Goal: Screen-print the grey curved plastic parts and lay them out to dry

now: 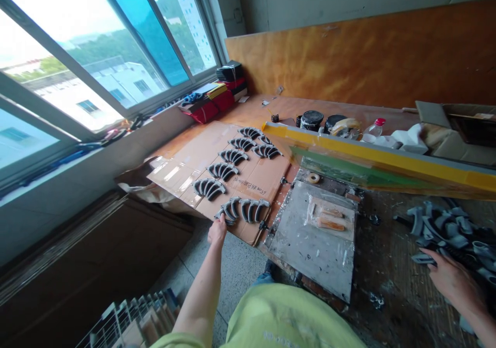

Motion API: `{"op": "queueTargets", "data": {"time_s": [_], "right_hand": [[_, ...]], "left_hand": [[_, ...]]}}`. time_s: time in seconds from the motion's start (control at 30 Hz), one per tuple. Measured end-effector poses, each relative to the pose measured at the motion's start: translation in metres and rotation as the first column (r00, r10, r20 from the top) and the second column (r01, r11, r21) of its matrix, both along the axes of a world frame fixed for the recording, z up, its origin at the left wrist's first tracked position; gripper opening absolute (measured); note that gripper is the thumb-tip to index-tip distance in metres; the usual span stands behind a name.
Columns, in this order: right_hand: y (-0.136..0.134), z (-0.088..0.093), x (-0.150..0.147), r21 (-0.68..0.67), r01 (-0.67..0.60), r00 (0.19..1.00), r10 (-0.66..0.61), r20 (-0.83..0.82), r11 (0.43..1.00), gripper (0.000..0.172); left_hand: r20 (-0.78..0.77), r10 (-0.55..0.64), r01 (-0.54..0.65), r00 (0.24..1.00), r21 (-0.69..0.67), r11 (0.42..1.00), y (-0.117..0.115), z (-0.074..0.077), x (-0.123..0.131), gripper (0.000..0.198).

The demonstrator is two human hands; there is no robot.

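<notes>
My left hand (217, 230) is at the near edge of a cardboard sheet (186, 162), its fingers closed on the end piece of the nearest row of grey curved pieces (250, 210). Several more fanned rows of these pieces (221, 171) lie farther back on the cardboard. Over on the right, my right hand (453, 281) reaches to a loose pile of grey pieces (445, 226). A grey piece (423, 258) sits at its thumb and fingertips, apparently pinched. The palm side of that hand is hidden.
A grey board (298, 234) with wooden-handled tools (331, 225) lies between my hands, a tape roll (313, 178) behind it. A yellow-edged strip (380, 149) crosses the bench. Black tubs (312, 120) and an open carton (457, 131) stand behind. Windows line the left; a wire rack (127, 317) stands below.
</notes>
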State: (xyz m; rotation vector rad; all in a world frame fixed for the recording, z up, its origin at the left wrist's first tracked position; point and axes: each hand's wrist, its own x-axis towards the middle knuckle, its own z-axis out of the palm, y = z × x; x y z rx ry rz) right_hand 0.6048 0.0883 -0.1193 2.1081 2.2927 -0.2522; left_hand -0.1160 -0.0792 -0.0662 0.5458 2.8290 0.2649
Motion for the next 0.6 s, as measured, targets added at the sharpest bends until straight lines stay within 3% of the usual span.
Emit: {"op": "queueTargets", "data": {"time_s": [0.13, 0.27, 0.43, 0.5, 0.6], "right_hand": [[-0.001, 0.001, 0.000, -0.006, 0.020, 1.000, -0.020, -0.009, 1.000, 0.056], [-0.003, 0.005, -0.005, -0.010, 0.038, 0.999, -0.038, -0.027, 0.999, 0.057], [-0.002, 0.007, -0.007, -0.026, 0.047, 0.998, -0.048, -0.036, 0.999, 0.056], [-0.002, 0.008, -0.006, -0.050, 0.065, 0.997, -0.066, -0.033, 0.997, 0.056], [-0.002, 0.010, -0.007, -0.088, 0.093, 0.995, -0.096, -0.027, 0.992, 0.058]], "left_hand": [[-0.092, 0.053, -0.048, 0.994, 0.049, 0.998, -0.003, 0.002, 0.024, 0.058], [-0.210, -0.111, 0.144, 0.971, 0.148, 0.978, 0.004, 0.000, 0.059, 0.051], [-0.340, -0.426, 0.496, 0.838, 0.149, 0.856, 0.024, -0.005, 0.090, 0.054], [-0.361, -0.461, 0.524, 0.810, 0.095, 0.846, 0.032, -0.005, 0.097, 0.055], [-0.349, -0.438, 0.476, 0.828, 0.024, 0.879, 0.042, -0.004, 0.102, 0.052]]}}
